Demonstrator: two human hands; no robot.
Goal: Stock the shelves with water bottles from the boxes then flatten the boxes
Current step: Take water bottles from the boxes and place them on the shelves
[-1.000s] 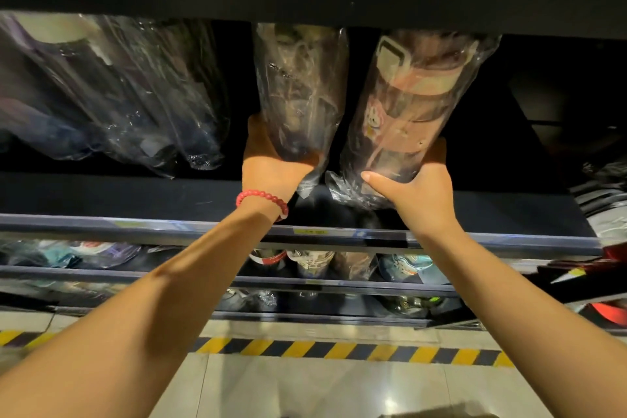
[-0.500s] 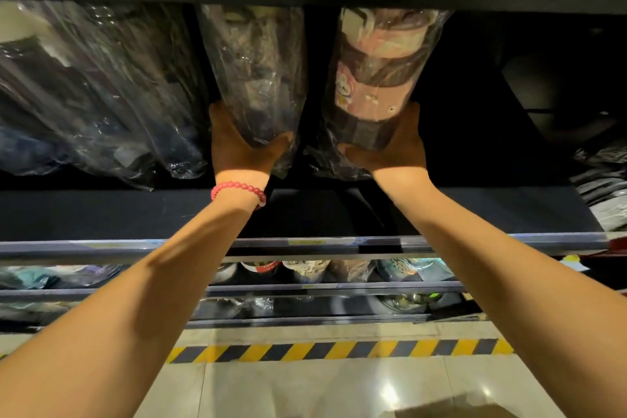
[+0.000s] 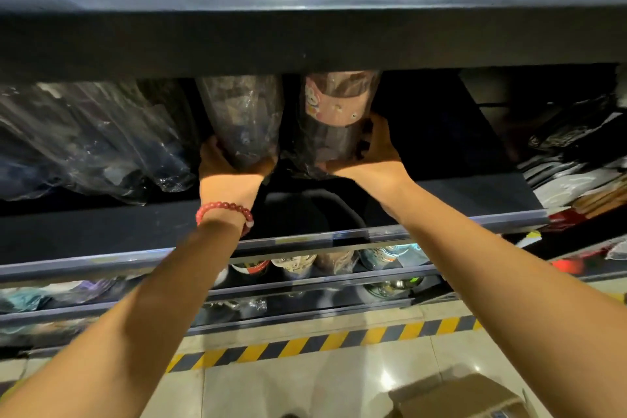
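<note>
Two plastic-wrapped water bottles stand side by side on a dark shelf point(image 3: 458, 193). My left hand point(image 3: 227, 170) grips the base of the dark bottle point(image 3: 242, 119). My right hand point(image 3: 369, 156) holds the bottom of the pink bottle with a cartoon sticker point(image 3: 336, 112). Both bottles lean back into the shelf, their tops hidden behind the shelf above. A red bead bracelet point(image 3: 224, 210) circles my left wrist.
More wrapped bottles point(image 3: 91, 139) fill the shelf's left part. Lower shelves point(image 3: 322, 265) hold other bottles. A cardboard box point(image 3: 464, 397) sits on the tiled floor at lower right, past a yellow-black hazard stripe point(image 3: 322, 343). Packaged goods point(image 3: 576, 153) lie at right.
Both hands have pushed the two bottles deeper into the shelf. The view has tilted, so the upper shelf edge with its label and the cardboard box now show.
</note>
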